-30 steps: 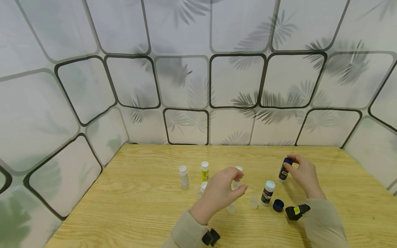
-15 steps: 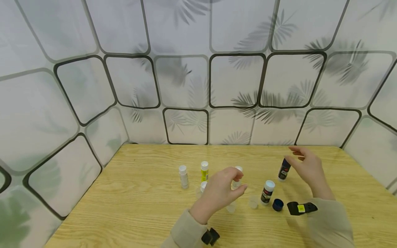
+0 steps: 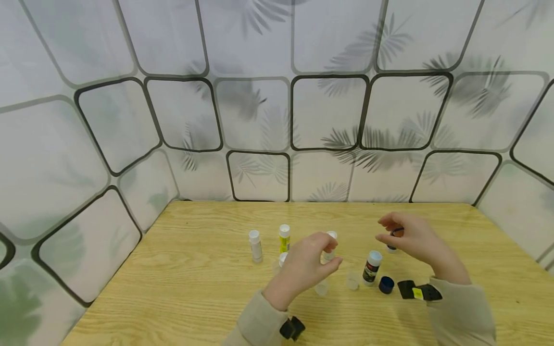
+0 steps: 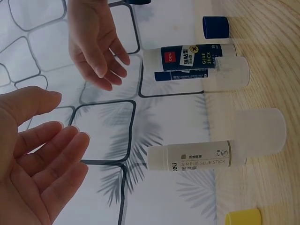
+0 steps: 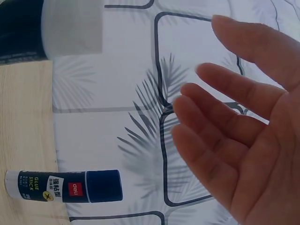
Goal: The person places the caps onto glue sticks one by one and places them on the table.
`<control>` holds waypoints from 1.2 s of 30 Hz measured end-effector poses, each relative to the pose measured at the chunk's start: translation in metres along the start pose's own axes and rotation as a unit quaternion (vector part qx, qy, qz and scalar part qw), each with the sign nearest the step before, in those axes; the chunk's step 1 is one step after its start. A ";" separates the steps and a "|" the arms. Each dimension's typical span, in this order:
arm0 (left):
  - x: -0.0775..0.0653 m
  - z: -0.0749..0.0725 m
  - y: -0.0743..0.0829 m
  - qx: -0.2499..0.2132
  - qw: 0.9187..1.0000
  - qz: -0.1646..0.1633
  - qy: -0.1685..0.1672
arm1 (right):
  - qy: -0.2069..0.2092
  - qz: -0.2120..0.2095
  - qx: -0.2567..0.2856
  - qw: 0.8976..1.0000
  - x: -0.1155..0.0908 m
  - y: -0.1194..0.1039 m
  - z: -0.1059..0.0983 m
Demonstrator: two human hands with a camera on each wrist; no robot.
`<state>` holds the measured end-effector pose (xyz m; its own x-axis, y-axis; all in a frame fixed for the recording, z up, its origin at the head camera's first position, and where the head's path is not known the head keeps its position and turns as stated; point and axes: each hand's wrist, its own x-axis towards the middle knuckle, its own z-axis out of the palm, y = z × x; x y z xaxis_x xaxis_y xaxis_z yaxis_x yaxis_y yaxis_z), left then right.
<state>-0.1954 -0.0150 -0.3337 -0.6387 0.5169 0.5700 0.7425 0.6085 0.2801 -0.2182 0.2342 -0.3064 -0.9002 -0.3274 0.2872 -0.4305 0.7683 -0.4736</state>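
My right hand point(image 3: 411, 238) hovers with bent, parted fingers and holds nothing. Partly behind it in the head view stands a navy glue stick, its blue cap point(image 5: 104, 185) on, seen whole in the right wrist view. Nearer me is an uncapped navy glue stick point(image 3: 372, 267), upright, with a navy cap point(image 3: 386, 285) on the table to its right. Above the table my left hand point(image 3: 303, 264) hangs relaxed, also holding nothing. It partly hides a white glue stick point(image 4: 201, 157) labelled "Simple Glue Stick" and another white-topped stick point(image 3: 283, 258).
A white glue stick point(image 3: 256, 247) and a yellow-labelled one point(image 3: 284, 240) stand left of centre on the wooden table point(image 3: 182, 288). Translucent caps point(image 3: 352, 281) lie near the uncapped navy stick. A yellow cap point(image 4: 243, 218) shows in the left wrist view. Patterned fabric point(image 3: 259, 115) rises behind.
My right hand has let go of the capped navy glue stick, lifted off it and moved left in front of it. The left hand has stayed nearly still.
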 end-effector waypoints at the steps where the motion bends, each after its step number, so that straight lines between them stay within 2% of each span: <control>1: 0.000 0.000 0.000 0.000 1.000 -0.002 -0.003 | -0.008 -0.005 0.000 1.000 0.000 0.000 0.001; 6: 0.000 -0.001 0.001 -0.003 1.000 -0.008 -0.010 | -0.056 -0.023 -0.001 0.998 0.002 -0.001 0.005; 19: -0.001 0.001 -0.002 -0.004 1.000 -0.003 -0.003 | -0.174 -0.011 0.052 0.983 0.005 -0.004 0.014; 27: 0.000 0.001 -0.001 -0.003 1.000 0.002 -0.005 | -0.203 -0.007 0.068 0.977 0.005 -0.004 0.021; 36: 0.000 -0.003 0.000 -0.009 1.000 -0.005 -0.010 | -0.209 -0.018 0.068 0.975 0.005 -0.004 0.025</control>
<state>-0.1949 -0.0172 -0.3312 -0.6501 0.5221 0.5521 0.7390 0.6036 0.2993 -0.2227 0.2161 -0.3242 -0.8203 -0.5702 -0.0450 -0.4417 0.6814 -0.5837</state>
